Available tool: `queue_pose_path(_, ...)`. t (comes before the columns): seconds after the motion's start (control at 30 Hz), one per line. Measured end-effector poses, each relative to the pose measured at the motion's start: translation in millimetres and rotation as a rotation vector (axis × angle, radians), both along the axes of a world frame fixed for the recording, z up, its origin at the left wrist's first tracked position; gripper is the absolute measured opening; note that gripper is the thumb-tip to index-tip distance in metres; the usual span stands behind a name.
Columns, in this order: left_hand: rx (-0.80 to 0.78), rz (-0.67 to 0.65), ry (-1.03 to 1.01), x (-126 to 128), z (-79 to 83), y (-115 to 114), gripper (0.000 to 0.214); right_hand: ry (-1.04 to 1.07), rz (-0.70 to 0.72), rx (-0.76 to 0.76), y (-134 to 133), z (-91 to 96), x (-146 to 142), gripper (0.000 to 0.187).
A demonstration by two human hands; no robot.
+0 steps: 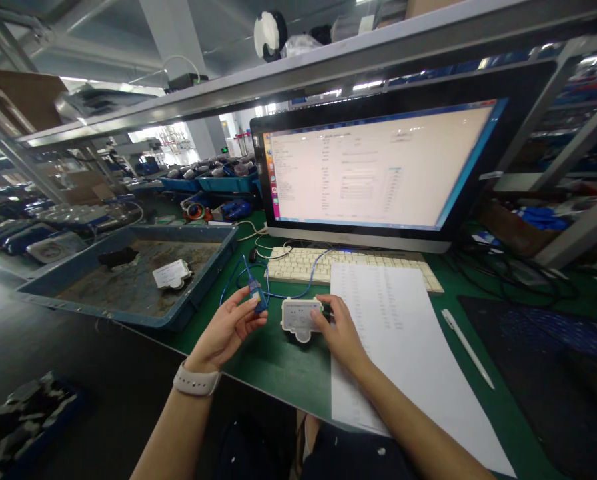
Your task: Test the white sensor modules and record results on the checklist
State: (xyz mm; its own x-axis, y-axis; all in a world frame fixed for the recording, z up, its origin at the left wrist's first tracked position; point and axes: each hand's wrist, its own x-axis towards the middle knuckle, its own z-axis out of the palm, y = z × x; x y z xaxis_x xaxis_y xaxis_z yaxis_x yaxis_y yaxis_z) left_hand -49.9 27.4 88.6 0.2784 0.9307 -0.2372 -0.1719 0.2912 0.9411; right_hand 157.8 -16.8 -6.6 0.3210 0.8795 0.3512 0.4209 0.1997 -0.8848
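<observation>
Between the thumb and fingers of my left hand (235, 323) is a blue cable connector (258, 296), held up over the green table. Its thin blue cable (303, 291) loops back towards the keyboard. My right hand (341, 333) grips the right end of a small pale grey plastic module (301, 319) with a printed face and a rounded tab at its front edge. The module is just right of the connector, and the two are apart. A similar white module (172, 275) lies in the blue-grey tray (198, 301) on the left.
A large monitor (378, 173) stands behind a white keyboard (303, 265). Printed sheets (403, 353) lie under my right forearm, with a white pen (467, 348) beside them. At the far right is a dark mouse pad (518, 373). A shelf (298, 70) crosses overhead.
</observation>
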Motion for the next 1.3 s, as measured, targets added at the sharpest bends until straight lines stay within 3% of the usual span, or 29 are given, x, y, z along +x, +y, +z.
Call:
queue_pose_path(0.1,0.075,-0.045,-0.019,6.0,-4.6,1.3,0.043,-0.005,0.000,0.004,0.1,0.9,-0.3,0.036)
queue_pose_path(0.27,0.635,0.006,0.331,20.7,-32.8,2.4,0.038,-0.012,-0.005,0.012,0.4,2.0,-0.3,0.035)
queue_pose_path(0.33,0.751,0.020,0.405,27.1,-43.6,2.0,0.033,-0.015,-0.007,0.015,0.3,1.8,-0.3,0.034)
queue_pose_path(0.77,0.914,-0.015,0.468,32.3,-62.1,3.0,0.022,-0.007,-0.009,0.019,-0.6,2.5,-1.0,0.034)
queue_pose_path(0.97,0.920,-0.003,0.449,32.5,-65.4,-1.6,0.023,0.080,0.009,-0.013,-13.9,16.5,7.5,0.036)
queue_pose_path(1.1,0.998,-0.030,0.451,30.1,-74.3,0.4,0.024,0.018,-0.134,0.035,-52.2,32.1,53.0,0.039)
queue_pose_path(1.2,1.124,-0.027,0.459,29.4,-82.8,4.5,0.025,-0.208,-0.424,0.086,-93.2,37.9,118.0,0.043)
queue_pose_path(1.3,1.234,0.001,0.461,29.6,-88.3,8.4,0.027,-0.559,-0.761,0.095,-137.3,30.8,192.5,0.047)
